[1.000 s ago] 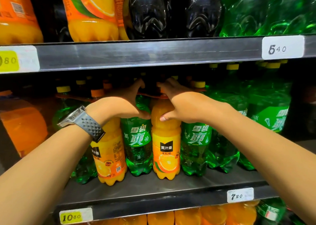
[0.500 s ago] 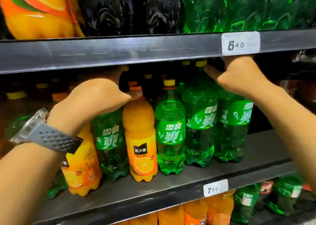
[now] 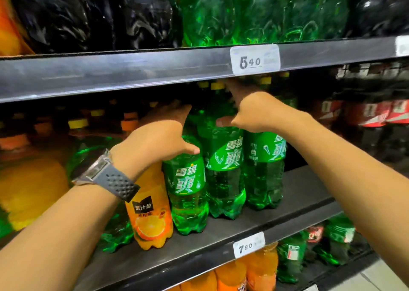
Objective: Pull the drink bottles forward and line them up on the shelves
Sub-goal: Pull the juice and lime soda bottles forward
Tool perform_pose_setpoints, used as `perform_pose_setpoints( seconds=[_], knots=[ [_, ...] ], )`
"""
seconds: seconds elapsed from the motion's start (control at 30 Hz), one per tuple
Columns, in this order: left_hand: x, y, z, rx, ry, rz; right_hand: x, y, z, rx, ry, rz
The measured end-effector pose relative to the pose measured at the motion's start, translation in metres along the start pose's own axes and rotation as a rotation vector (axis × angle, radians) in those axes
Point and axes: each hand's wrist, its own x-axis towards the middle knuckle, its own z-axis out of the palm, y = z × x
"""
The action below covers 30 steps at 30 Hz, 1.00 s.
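Near the shelf edge point(image 3: 194, 258), left hand point(image 3: 152, 144) grips front green bottle point(image 3: 188, 184), right hand point(image 3: 256, 111) curls round middle bottle point(image 3: 223, 158) (open deck rightward).

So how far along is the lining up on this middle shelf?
Partly done. An orange juice bottle and three green bottles already stand near the shelf front. The left hand grips the leftmost green bottle; the right hand reaches over the two beside it. Dim bottles further left still sit back.
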Motion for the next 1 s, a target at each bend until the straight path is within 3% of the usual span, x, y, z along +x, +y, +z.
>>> perform_pose_setpoints(
  seconds=[0.43,0.53,0.63,0.73,0.83,0.9,1.0],
  knots=[
    [0.001,-0.001,0.006,-0.033,0.034,0.010,-0.001,-0.016,0.014,-0.037,0.146,0.086],
    [0.006,0.010,0.007,-0.047,0.103,0.017,-0.007,-0.009,0.009,0.141,0.131,0.074],
    [0.018,0.030,0.008,-0.123,0.242,0.066,-0.020,0.027,-0.005,0.191,0.380,0.184],
    [0.033,0.048,0.010,-0.212,0.212,0.069,-0.029,0.070,-0.012,0.227,0.516,0.368],
    [0.044,0.054,0.014,-0.172,0.136,-0.004,-0.036,0.084,0.002,0.553,0.277,0.507],
    [0.047,0.053,0.017,-0.154,0.133,-0.035,-0.041,0.088,0.020,0.617,0.128,0.603],
    [0.048,0.049,0.017,-0.187,0.127,-0.047,-0.044,0.095,0.031,0.668,0.144,0.613]
  ],
)
